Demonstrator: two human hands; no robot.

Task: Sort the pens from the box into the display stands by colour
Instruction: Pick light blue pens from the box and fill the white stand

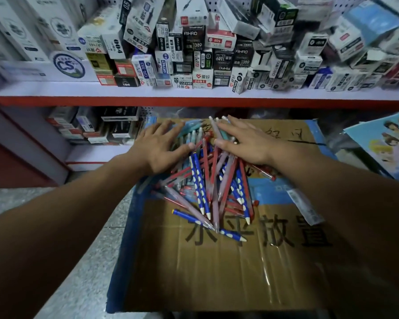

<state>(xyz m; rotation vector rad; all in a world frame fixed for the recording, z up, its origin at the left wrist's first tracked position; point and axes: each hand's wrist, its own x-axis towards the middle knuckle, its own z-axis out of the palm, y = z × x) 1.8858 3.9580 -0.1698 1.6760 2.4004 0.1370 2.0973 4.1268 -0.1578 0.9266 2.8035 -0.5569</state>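
Pens: a loose crossed heap on the flat top of a cardboard box, in the box's 12 o'clock half. Box surface is brown corrugated board with glossy clear tape, large black printed characters and blue edging.

Pen types: blue barrels with white oval dimples and pale pointed tips; slim translucent red ones; frosted pink ones; a few teal at the heap's 12 o'clock edge. One blue pen lies apart at 6 o'clock of the heap.

Left hand: palm down on the heap at 10 o'clock. Grip is slack, fingers straight and spread, nothing held.

Right hand: palm down at 1 o'clock, same flat spread grip, nothing held. The thumbs point toward each other across the pens.

Beyond, at 12 o'clock: a white shelf with a red lip, stacked with small printed cartons. Speckled grey floor at 8 o'clock. A glossy cartoon-printed sheet at 3 o'clock.
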